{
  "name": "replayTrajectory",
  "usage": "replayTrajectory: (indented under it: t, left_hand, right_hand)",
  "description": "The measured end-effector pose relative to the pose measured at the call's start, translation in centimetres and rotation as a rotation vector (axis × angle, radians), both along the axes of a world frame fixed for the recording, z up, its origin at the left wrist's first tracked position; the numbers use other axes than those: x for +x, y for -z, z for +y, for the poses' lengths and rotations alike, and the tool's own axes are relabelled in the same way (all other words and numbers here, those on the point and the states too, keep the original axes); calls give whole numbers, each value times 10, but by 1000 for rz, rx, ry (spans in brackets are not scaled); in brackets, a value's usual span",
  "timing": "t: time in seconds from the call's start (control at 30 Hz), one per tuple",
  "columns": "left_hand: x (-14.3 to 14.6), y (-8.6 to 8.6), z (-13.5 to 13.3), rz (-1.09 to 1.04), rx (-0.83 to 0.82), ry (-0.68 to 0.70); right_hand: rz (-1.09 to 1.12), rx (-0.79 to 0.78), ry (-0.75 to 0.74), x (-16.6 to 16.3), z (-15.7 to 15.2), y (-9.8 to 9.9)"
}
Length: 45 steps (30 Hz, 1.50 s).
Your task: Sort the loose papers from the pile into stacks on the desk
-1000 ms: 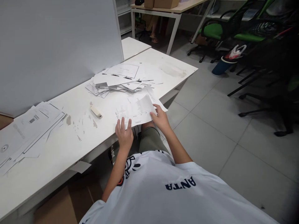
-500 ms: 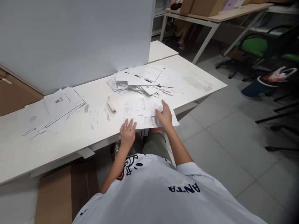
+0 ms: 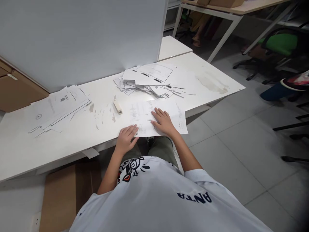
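Note:
A printed sheet of paper lies on the white table at its front edge, with its near right corner sticking out past the edge. My right hand rests flat on the sheet, fingers spread. My left hand touches the sheet's near left corner with its fingers stretched out. A small cream-coloured stapler lies just left of the sheet. Behind the sheet is a messy pile of papers. Another stack of printed papers lies farther left.
A grey partition panel stands along the back of the white table. Cardboard boxes are at the far left and below the table. Off to the right are a green chair and a blue bin.
My right hand has gone from gripping the sheet's right part to lying flat on it. The fold has been laid down and the sheet is flatter. My left hand has shifted slightly left.

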<state>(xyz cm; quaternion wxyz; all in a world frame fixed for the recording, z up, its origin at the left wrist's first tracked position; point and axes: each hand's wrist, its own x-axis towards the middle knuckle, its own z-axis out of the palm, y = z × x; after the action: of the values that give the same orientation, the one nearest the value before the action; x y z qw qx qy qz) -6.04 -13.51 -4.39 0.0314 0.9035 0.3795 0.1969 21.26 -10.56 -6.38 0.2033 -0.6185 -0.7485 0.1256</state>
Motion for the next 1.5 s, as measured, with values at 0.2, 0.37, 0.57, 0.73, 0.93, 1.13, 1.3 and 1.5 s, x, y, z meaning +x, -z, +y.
replayTrajectory:
  t: [0.2,0.37,0.57,0.73,0.93,1.13,1.3,1.5]
  left_hand:
    - [-4,-3,7,-52,-60,-496]
    - [16,7,4,12,-54,-509]
    - [22,10,0,41,-25,-443]
    - [20,4,4,53,-56,-436]
    - [25,30,-43,-422,-43,-668]
    - [39,61,-47,-1098,-1029,-594]
    - [34,49,-13,-1202,-1431,-255]
    - [42,43,-11,-1259,-1406,-266]
  right_hand:
    - [36,55,-84,-3,-19,1]
    - [45,136,-91,-10,-28,-13]
    - [11,148,-5,-10,10,-36]
    - [-75,-31,-108,-14,57,-38]
    - [-142,-133,-104,-20,54,-44]
    - [-80,-94,-154,-14,35,-44]
    - [7,-111,-235,-2,23,-36]
    - [100,-111,-282,8,14,-28]
